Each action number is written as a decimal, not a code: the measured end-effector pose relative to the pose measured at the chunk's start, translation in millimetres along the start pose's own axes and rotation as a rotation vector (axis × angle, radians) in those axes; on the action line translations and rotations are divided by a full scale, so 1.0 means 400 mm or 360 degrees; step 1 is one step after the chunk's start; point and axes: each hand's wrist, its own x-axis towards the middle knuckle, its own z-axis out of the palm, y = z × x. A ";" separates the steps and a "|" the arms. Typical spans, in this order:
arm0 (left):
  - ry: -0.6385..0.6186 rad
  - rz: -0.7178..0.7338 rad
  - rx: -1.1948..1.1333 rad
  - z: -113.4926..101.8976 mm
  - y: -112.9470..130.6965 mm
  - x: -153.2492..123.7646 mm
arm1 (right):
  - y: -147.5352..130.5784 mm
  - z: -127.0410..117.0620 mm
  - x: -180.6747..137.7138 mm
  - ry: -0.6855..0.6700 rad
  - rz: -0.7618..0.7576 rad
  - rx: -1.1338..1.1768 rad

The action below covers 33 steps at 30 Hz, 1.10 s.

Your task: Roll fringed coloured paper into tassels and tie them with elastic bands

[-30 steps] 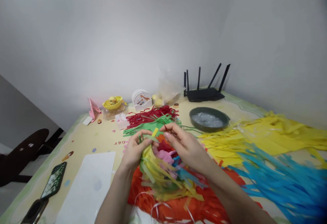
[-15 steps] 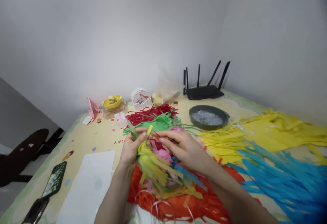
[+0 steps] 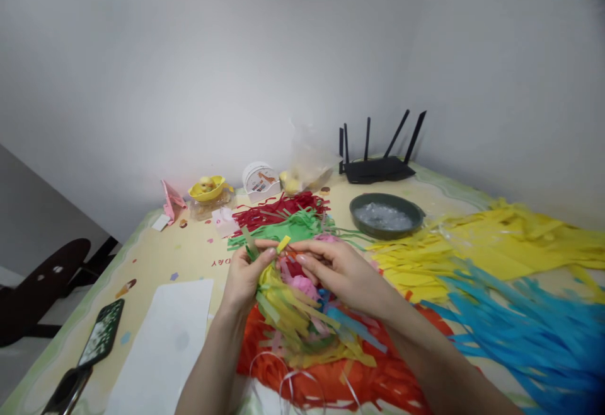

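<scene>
Well in from the table's (image 3: 155,257) left edge, the left hand (image 3: 242,281) clamps thumb and fingers on a yellow-green strip bunch (image 3: 278,304) above orange-red strips (image 3: 363,377), the right hand (image 3: 340,273) just beside, its fingertips' grip too small to tell.

Plain grey walls (image 3: 227,55); dark brown chair (image 3: 45,289).

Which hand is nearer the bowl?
Right. The right hand is in front of the bowl and to its left; the left hand is farther to the left.
</scene>
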 end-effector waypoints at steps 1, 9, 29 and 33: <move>0.0007 0.0039 0.0077 -0.001 -0.001 -0.001 | 0.000 0.000 0.001 -0.0004 0.0000 0.0025; 0.0077 0.0403 0.0647 -0.002 0.012 -0.012 | -0.005 -0.005 0.005 -0.0137 0.0048 0.0252; -0.0410 0.0465 0.1153 0.029 -0.041 0.000 | 0.003 -0.005 -0.009 0.0322 -0.0328 0.0090; -0.0450 0.0486 0.1169 0.032 -0.040 -0.013 | 0.010 0.026 0.003 0.0027 -0.0369 -0.0185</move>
